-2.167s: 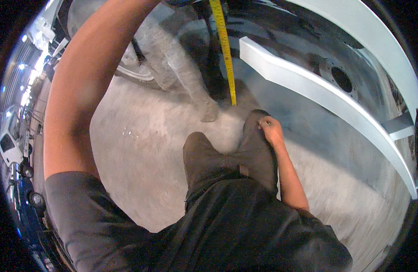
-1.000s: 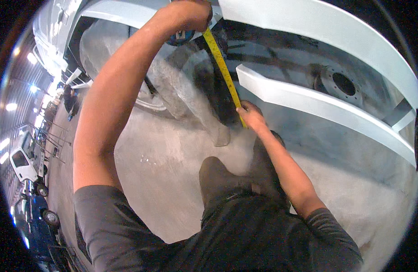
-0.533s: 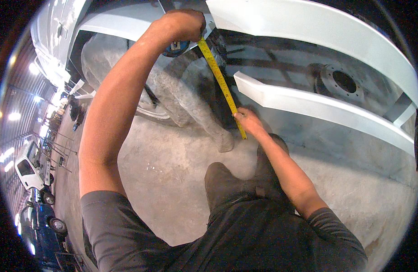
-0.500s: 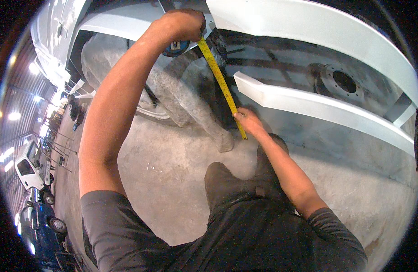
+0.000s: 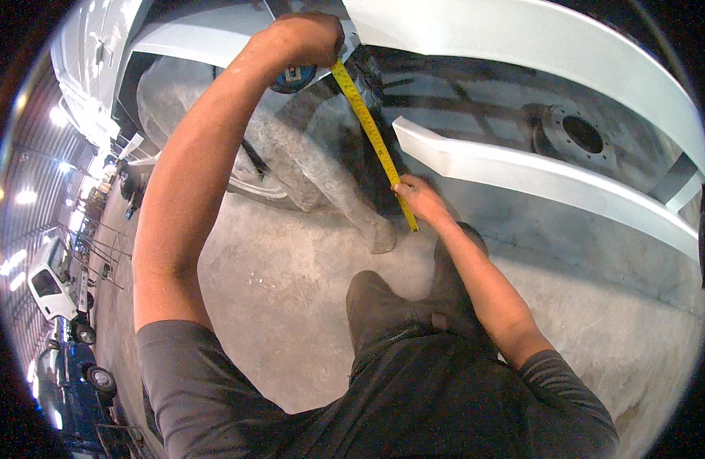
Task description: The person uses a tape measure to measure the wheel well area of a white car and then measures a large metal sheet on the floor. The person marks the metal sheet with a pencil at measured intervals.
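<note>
A yellow tape measure [image 5: 371, 136] stretches slantwise between my two hands, its blade pulled out straight. My left hand [image 5: 310, 38] is closed around its upper end, up against the white bodywork [image 5: 199, 38]. Beneath that wrist shows a round, dark-blue thing [image 5: 294, 76]; whether it is the tape's case I cannot tell. Lower down, the fingers of my right hand [image 5: 420, 200] pinch the blade a little short of its free end, which hangs over the floor. Just right of the blade is the pointed end of a lower white rail [image 5: 475, 161].
A dusty grey cloth [image 5: 322, 161] drapes over a wheel on the left. An upper white panel [image 5: 505, 30] curves across the top right, above a round metal hub [image 5: 582, 136] with bolt holes. Far left stand a white truck [image 5: 50, 279] and a dark-blue vehicle [image 5: 77, 375].
Both hands keep their hold on the tape. The right hand and the blade's free end sit very slightly higher in the picture; otherwise little differs.
</note>
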Demonstrator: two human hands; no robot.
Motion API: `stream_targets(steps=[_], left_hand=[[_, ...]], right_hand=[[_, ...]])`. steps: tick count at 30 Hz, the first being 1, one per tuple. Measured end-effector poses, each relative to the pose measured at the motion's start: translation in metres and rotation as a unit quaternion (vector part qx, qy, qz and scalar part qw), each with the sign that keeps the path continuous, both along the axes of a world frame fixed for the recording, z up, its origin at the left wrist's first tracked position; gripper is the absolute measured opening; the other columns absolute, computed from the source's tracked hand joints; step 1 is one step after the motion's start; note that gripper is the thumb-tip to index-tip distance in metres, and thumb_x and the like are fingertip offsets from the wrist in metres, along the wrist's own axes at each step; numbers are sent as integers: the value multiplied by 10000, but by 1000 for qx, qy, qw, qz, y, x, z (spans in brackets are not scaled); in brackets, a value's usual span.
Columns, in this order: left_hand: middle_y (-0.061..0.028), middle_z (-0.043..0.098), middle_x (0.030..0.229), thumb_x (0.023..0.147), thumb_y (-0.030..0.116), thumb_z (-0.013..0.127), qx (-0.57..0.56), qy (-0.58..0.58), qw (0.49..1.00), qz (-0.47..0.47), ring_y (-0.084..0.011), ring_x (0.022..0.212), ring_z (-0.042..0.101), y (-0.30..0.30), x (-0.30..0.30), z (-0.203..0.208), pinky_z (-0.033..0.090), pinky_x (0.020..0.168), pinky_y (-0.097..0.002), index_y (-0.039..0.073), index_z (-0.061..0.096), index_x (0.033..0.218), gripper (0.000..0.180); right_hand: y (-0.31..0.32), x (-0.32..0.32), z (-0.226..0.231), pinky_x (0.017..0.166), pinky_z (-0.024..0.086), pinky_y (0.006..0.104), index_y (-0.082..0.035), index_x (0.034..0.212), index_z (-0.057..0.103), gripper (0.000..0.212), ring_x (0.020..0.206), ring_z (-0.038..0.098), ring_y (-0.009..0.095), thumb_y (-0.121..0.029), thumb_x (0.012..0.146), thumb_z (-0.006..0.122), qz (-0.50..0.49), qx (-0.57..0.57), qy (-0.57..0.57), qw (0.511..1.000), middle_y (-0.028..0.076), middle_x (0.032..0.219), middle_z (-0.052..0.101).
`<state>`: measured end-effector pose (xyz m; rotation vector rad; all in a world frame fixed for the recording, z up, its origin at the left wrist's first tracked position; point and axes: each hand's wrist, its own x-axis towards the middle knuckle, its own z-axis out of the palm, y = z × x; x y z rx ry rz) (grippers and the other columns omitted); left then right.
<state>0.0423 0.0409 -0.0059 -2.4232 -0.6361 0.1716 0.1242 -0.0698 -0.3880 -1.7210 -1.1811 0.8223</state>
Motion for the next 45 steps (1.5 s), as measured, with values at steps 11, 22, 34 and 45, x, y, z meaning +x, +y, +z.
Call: stream_targets(steps=[11,22,34,45], left_hand=[[-190,692,925,689,269,680,0,42,999,6,-342,839,677,1,-8,4,529,734,-444,44,725,882,301],[-201,688,819,692,225,682,25,39,998,41,-339,742,675,-22,9,-3,523,675,-442,25,727,851,260],[-197,683,860,742,228,668,40,39,998,27,-313,772,667,-33,6,8,519,695,-430,13,709,904,272],[-182,674,798,802,196,637,25,71,997,32,-288,698,663,40,20,-6,513,654,-424,27,690,914,209]], right_hand=[[-4,-20,20,885,453,395,-51,1159,600,443,1008,605,313,-404,903,522,-11,80,34,996,178,1074,637],[-13,20,-10,931,444,369,-82,1149,622,424,1053,600,297,-418,898,561,-73,82,-33,993,150,1141,643],[-84,33,-108,922,466,469,-80,1047,685,396,1026,598,411,-396,853,543,-111,-42,-45,992,207,1115,641],[-80,26,-95,856,484,433,-94,1053,683,371,957,634,331,-348,838,520,-115,-59,-51,990,159,997,681]])
